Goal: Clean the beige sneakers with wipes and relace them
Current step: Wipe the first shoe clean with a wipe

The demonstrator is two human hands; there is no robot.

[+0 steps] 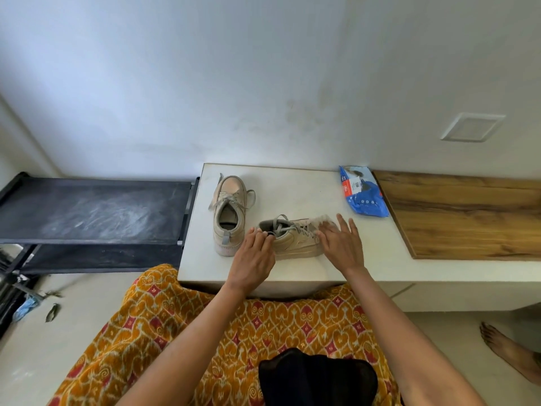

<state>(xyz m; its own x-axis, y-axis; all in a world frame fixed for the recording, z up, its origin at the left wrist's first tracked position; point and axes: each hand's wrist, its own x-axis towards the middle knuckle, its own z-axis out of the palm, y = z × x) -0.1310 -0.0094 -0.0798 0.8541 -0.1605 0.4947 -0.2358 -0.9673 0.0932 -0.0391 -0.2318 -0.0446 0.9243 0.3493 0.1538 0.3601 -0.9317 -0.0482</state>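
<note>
So there's a pair of beige sneakers on a smooth off-white slab (292,268), some kind of low stone-looking ledge against a plain white wall. The far sneaker (227,213) stands upright with its toe pointing at the wall, heel tab facing the camera, its grey flat laces flopping loose to both sides. The near sneaker (292,237) lies crosswise in front of it, toe to the right, with a chunky pale sole and a matte, slightly scuffed-looking upper. The two shoes sit just beside each other, maybe touching at the heel (hard to tell).

The left hand (253,259) has its fingers curled in at the heel opening of the near sneaker, gripping the collar there. The right hand (341,241) is spread flat with straight fingers, pressing a thin, crumpled whitish wipe (325,221) over the toe end.

The wipes pack (361,190) is a glossy blue soft plastic pouch, wrinkled, lying at the back right of the slab, well apart from the shoes. Right next to it there's a wood-grain board (468,215), warm brown with dark streaks. Off to the left is a black metal rack (96,209) with a dusty, smeared top shelf. The person's lap is covered by orange patterned fabric (181,326).
</note>
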